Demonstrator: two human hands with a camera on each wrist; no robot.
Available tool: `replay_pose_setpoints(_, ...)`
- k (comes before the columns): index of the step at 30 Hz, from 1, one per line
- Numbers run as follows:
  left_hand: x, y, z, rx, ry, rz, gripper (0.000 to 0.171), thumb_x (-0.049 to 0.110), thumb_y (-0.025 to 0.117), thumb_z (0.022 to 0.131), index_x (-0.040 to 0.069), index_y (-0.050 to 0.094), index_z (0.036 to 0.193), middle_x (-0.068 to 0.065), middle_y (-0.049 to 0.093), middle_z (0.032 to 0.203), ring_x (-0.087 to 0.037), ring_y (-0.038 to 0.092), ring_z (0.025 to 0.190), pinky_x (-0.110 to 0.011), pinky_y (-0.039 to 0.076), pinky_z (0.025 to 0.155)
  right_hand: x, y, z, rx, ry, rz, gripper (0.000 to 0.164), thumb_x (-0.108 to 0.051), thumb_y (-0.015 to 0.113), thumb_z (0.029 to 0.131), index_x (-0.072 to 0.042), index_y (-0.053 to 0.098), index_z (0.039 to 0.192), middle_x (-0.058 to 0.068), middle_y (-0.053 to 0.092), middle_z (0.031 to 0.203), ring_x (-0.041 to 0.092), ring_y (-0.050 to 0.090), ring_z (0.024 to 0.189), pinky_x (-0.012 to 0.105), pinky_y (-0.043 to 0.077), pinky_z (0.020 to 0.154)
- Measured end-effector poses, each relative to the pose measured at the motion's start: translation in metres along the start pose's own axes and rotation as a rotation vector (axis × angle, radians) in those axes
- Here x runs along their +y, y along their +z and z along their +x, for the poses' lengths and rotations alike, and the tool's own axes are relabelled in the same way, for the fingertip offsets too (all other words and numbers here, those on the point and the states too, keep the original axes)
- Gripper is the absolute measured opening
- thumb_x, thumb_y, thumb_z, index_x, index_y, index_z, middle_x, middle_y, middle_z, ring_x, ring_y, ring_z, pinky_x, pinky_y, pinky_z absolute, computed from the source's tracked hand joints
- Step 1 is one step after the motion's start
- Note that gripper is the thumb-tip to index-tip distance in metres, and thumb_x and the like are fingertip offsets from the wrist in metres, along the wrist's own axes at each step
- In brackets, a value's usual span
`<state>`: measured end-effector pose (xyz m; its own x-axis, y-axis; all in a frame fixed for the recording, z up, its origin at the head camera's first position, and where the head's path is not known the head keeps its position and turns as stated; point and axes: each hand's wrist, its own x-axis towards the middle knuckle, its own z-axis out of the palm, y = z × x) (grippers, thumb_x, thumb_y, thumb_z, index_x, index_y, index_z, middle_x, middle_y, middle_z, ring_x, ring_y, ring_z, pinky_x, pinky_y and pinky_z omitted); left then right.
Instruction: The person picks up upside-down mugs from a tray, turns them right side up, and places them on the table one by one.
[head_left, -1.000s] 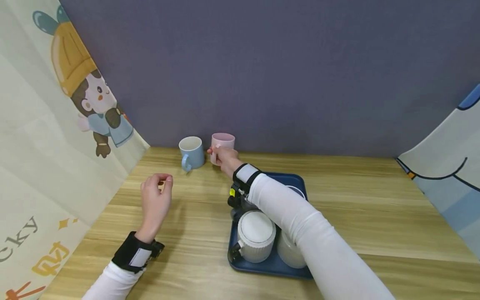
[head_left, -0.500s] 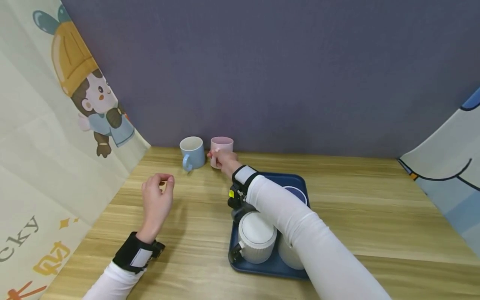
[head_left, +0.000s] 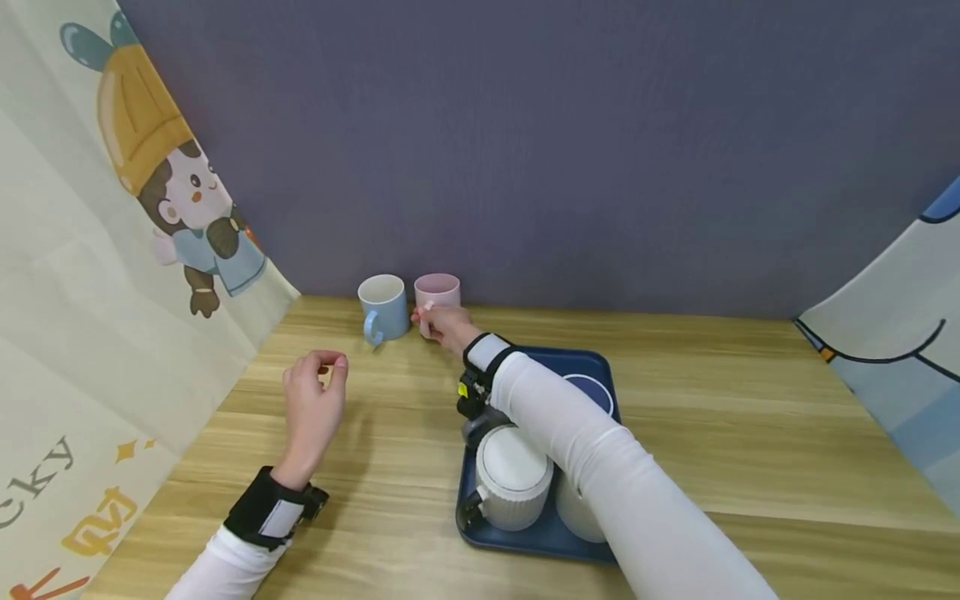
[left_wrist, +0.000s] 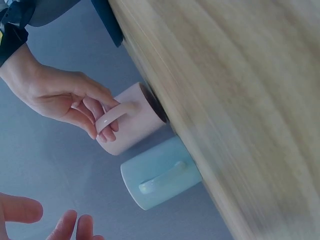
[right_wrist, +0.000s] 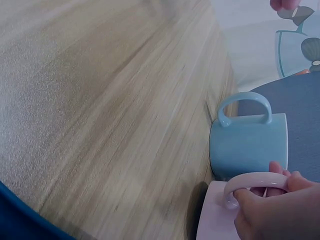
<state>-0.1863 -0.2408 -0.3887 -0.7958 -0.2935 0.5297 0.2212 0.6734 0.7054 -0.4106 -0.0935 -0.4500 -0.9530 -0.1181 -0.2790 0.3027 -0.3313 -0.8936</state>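
Right grip (head_left: pixel 447 323) pinches the handle (left_wrist: pixel 123 108) of the pink mug (head_left: pixel 437 287), roughly upright at the bench's (head_left: pixel 720 400) rear; base contact is unclear. Probable handling: rigid, fairly light, smooth, slippery, breakable. Hold by the handle; avoid knocking the blue mug (head_left: pixel 390 317) just beside it. Left grip (head_left: pixel 311 408), empty, is loosely curled. Navy tray (head_left: pixel 540 552) lies partly beneath the right sleeve (head_left: pixel 600 458).

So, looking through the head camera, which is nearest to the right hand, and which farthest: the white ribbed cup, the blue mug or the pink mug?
From the grip of the right hand, nearest first:
1. Pink mug: held in it.
2. Blue mug: just left of the pink one.
3. White ribbed cup: on the tray, closer to the person.
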Motion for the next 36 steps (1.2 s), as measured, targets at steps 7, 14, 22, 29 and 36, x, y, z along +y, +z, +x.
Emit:
replay_pose_setpoints(7, -0.001, 0.0, 0.001, -0.003, 0.0, -0.003, 0.02, 0.01, 0.056, 0.093, -0.006, 0.064, 0.1, -0.022, 0.062, 0.098, -0.032, 0.048, 0.092, -0.032, 0.032, 0.075, -0.002, 0.006, 0.001, 0.021, 0.024, -0.086, 0.023, 0.017, 0.064, 0.07, 0.003, 0.068, 0.088, 0.01, 0.07, 0.081, 0.018, 0.067, 0.072, 0.02, 0.044, 0.049)
replay_pose_setpoints(14, -0.003, 0.001, 0.001, -0.012, 0.009, 0.001, 0.02, 0.011, 0.055, 0.094, -0.006, 0.064, 0.101, -0.022, 0.062, 0.098, -0.033, 0.048, 0.093, -0.033, 0.033, 0.076, -0.01, 0.009, -0.016, -0.018, 0.059, -0.187, 0.021, 0.012, 0.063, 0.078, 0.005, 0.067, 0.097, 0.012, 0.072, 0.093, 0.018, 0.069, 0.084, 0.025, 0.05, 0.066)
replay_pose_setpoints(22, -0.002, 0.002, 0.001, -0.02, 0.008, -0.003, 0.02, 0.011, 0.055, 0.094, -0.006, 0.064, 0.1, -0.022, 0.062, 0.099, -0.035, 0.049, 0.094, -0.033, 0.033, 0.077, 0.016, -0.003, 0.043, -0.021, 0.15, -0.239, 0.023, 0.003, 0.068, 0.082, 0.003, 0.065, 0.104, 0.009, 0.071, 0.1, 0.017, 0.069, 0.088, 0.024, 0.05, 0.067)
replay_pose_setpoints(29, -0.001, 0.003, 0.001, -0.041, 0.0, -0.011, 0.021, 0.012, 0.054, 0.095, -0.006, 0.063, 0.101, -0.022, 0.062, 0.1, -0.035, 0.048, 0.095, -0.034, 0.033, 0.077, 0.019, -0.006, 0.052, -0.023, 0.161, -0.23, 0.023, 0.016, 0.057, 0.078, 0.006, 0.062, 0.098, 0.014, 0.069, 0.09, 0.021, 0.068, 0.079, 0.022, 0.048, 0.055)
replay_pose_setpoints(36, -0.002, 0.005, 0.005, -0.019, 0.024, -0.024, 0.02, 0.01, 0.055, 0.094, -0.007, 0.064, 0.1, -0.023, 0.063, 0.098, -0.034, 0.049, 0.092, -0.035, 0.032, 0.081, 0.087, -0.03, 0.193, 0.004, 0.179, -0.248, 0.023, 0.004, 0.068, 0.073, -0.004, 0.06, 0.093, 0.008, 0.064, 0.078, 0.022, 0.06, 0.064, 0.035, 0.049, 0.053)
